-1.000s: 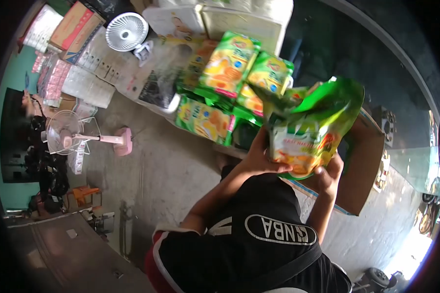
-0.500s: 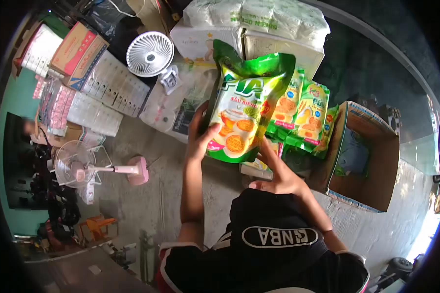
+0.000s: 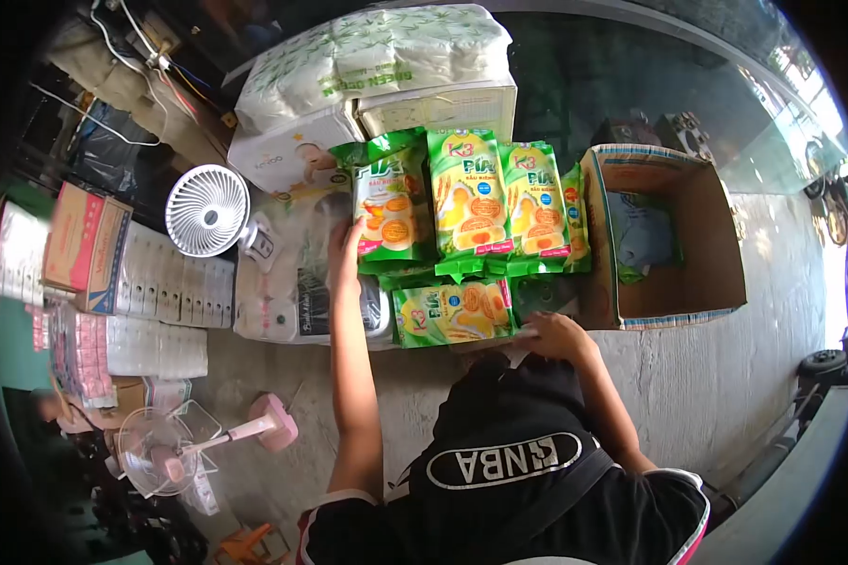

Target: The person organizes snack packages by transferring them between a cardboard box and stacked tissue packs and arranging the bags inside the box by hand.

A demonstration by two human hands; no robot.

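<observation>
Green packet at the left end of the packet row, hands apart, right hand curled near the sideways packet, contact unclear, left hand against the green packet's left edge, grip indeterminable, boxes behind.

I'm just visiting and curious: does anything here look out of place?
One green bag looks mildly askew: its long side runs crosswise in front of the upright-facing bags. Nothing looks clearly spilled or damaged.
</observation>
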